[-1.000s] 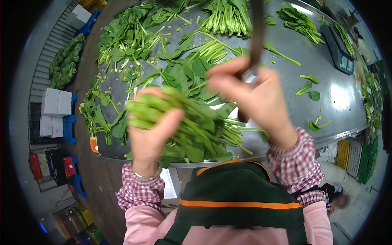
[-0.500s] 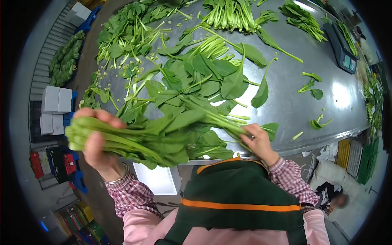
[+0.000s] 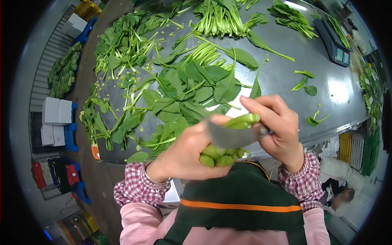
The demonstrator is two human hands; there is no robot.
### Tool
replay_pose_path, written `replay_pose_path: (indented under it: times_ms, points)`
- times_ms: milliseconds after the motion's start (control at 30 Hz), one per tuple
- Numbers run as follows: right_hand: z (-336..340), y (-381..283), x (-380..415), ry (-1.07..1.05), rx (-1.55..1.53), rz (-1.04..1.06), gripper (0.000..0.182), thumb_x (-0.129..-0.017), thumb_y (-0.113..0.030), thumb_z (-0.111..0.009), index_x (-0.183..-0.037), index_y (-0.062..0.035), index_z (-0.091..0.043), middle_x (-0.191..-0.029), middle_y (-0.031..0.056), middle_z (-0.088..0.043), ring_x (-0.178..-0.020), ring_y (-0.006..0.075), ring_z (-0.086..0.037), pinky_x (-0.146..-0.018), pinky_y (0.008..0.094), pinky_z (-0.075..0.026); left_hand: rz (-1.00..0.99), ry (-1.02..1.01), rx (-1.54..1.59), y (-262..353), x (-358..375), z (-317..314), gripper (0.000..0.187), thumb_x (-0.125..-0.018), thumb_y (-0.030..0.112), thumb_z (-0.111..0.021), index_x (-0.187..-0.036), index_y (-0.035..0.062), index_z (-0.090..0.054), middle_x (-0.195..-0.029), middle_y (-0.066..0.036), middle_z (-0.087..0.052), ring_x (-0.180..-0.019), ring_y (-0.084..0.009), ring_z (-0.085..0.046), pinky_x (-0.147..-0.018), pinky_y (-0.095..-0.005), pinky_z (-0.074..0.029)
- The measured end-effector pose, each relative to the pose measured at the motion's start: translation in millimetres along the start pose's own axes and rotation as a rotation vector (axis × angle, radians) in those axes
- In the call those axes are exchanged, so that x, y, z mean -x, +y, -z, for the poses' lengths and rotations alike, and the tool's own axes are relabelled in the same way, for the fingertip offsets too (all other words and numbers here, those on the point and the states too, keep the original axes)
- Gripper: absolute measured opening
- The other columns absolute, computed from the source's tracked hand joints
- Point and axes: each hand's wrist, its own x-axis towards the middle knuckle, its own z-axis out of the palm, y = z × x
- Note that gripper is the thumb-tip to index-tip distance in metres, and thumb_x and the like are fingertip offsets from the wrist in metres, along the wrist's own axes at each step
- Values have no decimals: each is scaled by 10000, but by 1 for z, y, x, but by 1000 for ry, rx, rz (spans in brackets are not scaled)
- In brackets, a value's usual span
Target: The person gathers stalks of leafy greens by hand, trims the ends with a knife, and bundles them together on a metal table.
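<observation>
My left hand (image 3: 183, 153) is wrapped round a bunch of leafy greens (image 3: 222, 159), its thick pale-green stem ends turned up toward me. The leaves of that bunch are mostly hidden behind the hand. A knife (image 3: 232, 137) with a broad, motion-blurred blade lies across the stem ends. My right hand (image 3: 281, 128) grips its handle, thumb raised beside one stem that sticks out of the bunch. Just beyond both hands, a loose heap of greens (image 3: 188, 92) covers the metal table (image 3: 277, 81).
More greens (image 3: 122, 43) lie at the far left, with a stacked bunch (image 3: 222, 20) at the back. At the right stands a digital scale (image 3: 339, 51) carrying greens. An orange item (image 3: 95, 152) sits at the table's left corner. White boxes (image 3: 57, 110) stand left; a person (image 3: 341, 196) is low at right.
The bunch in my left hand has swung from the left to in front of my chest, stem ends now facing me. My right hand has let go of the loose stems and lifted the knife to the bunch.
</observation>
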Motion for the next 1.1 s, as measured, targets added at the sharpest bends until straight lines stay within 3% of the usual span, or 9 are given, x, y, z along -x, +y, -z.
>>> replay_pose_path:
  times_ms: [167,267,467,633,767,833,867,967,1100]
  points:
    - [-1,19,-4,-125,116,-177,471,-665,27,-631,-1112,-120,-641,-863,66,-604,-577,146,-556,-527,258,-457,-34,-86,-7,-10,6,15,383,-614,89,-748,-973,69,-617,-1105,-122,-552,-909,-267,-599,-792,-333,-476]
    - [0,-7,-6,-337,-851,-723,291,-780,-87,-691,-1061,-34,-634,-914,35,-620,-660,45,-521,-561,203,-428,26,-34,-75,-8,5,14,343,-617,51,-741,-937,54,-619,-1043,-125,-586,-929,-275,-601,-826,-328,-463]
    - [-17,-9,-18,-201,-85,-114,245,-719,-60,-713,-952,-45,-639,-806,93,-589,-629,213,-592,-534,304,-459,-51,201,-583,0,9,25,413,-559,-6,-751,-921,24,-555,-1048,-132,-562,-979,-330,-563,-810,-390,-475]
    - [-21,11,-33,-34,187,-134,217,-731,-58,-715,-935,-14,-655,-730,67,-592,-553,152,-534,-488,264,-392,40,577,-1023,13,20,55,366,-582,-25,-727,-913,44,-586,-1190,-186,-516,-1075,-352,-542,-842,-372,-479]
    - [-12,-34,-67,-241,-534,-496,243,-755,-112,-718,-952,20,-660,-794,64,-667,-641,73,-581,-552,227,-447,-29,333,-274,32,19,49,336,-581,-35,-697,-891,72,-620,-1327,-251,-420,-1143,-322,-527,-863,-329,-457]
    - [-15,-38,-76,-336,-776,-491,207,-753,-64,-719,-953,-25,-686,-631,-31,-581,-554,21,-486,-507,189,-370,-80,286,-198,21,17,46,318,-612,-28,-697,-905,62,-612,-1213,-220,-524,-1039,-259,-584,-849,-306,-446]
    - [-12,-31,-77,-473,-844,-468,227,-746,-114,-726,-924,11,-657,-779,56,-658,-613,89,-571,-552,238,-443,53,259,155,14,21,48,299,-637,-17,-695,-913,57,-607,-1122,-175,-569,-982,-220,-594,-841,-293,-443]
    - [-22,-5,-65,-403,-392,-38,202,-711,-48,-723,-905,-20,-677,-722,48,-626,-634,143,-569,-554,268,-432,228,223,451,5,26,48,278,-677,4,-697,-931,46,-595,-895,-54,-626,-868,-121,-589,-813,-265,-441]
    - [-41,52,-27,-157,81,-202,159,-753,-48,-658,-912,-51,-653,-780,96,-610,-668,246,-583,-585,314,-453,294,350,129,-10,40,68,328,-659,-19,-696,-962,25,-579,-971,-100,-630,-935,-159,-599,-820,-279,-472]
